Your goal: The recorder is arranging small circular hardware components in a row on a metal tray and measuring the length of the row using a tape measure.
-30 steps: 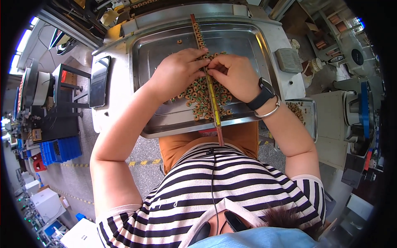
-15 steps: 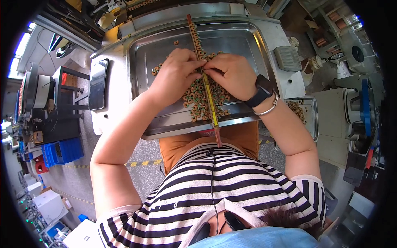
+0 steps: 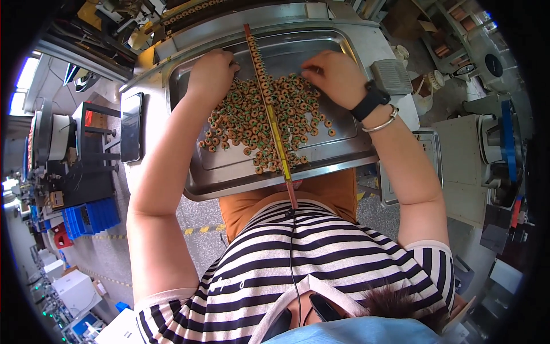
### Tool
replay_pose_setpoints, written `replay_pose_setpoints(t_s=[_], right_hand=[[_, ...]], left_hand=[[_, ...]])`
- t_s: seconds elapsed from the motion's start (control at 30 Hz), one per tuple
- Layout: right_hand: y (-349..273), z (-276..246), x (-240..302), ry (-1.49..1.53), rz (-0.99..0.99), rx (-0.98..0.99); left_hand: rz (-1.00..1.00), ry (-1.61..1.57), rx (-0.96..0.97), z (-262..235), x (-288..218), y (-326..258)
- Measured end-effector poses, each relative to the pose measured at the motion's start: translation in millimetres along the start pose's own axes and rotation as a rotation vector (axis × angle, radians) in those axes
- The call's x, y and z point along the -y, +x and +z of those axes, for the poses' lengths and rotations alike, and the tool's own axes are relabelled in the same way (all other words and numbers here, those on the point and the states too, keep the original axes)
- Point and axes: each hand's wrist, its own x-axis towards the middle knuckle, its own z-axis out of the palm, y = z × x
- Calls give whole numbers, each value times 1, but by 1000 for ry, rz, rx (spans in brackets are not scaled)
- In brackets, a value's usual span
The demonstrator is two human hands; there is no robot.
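A long narrow rail point(image 3: 275, 133), yellow in the middle with reddish ends, lies across the metal tray point(image 3: 223, 186) and reaches over its near edge toward my waist. Small copper-coloured ring coils with green wire ends stand in a row point(image 3: 256, 60) along its far half. Loose ring coils point(image 3: 240, 109) are heaped on both sides of it. At the heap's far left edge is my left hand point(image 3: 212, 75), fingers curled in. My right hand point(image 3: 337, 79) is bent over the heap's far right edge, thumb and fingers drawn together. Whatever sits between the fingertips is too small to make out.
A black tablet-like device point(image 3: 132, 127) lies on the bench left of the tray. Right of it sits a grey ridged box point(image 3: 392, 77). A second metal tray point(image 3: 431, 150) stands lower right, partly behind my forearm. Blue bins point(image 3: 91, 218) stand at the far left.
Both hands have left the rail and moved apart, the left to the far left, the right to the far right. More of the coil heap shows, spread wider on both sides.
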Motion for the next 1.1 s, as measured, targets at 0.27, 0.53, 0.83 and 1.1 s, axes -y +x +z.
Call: replay_pose_setpoints(t_s=[0.27,0.53,0.83,1.1], right_hand=[[1,7,-4,136,91,98],[-19,-2,48,692,106,212],[-34,13,67,577,90,150],[-24,20,64,270,-80,-73]], left_hand=[[-80,-408,-69,-34,-17,-17],[384,-475,-27,-47,-42,-60],[526,-315,-59,-34,-49,-75],[535,-322,-40,-36,-50,-77]])
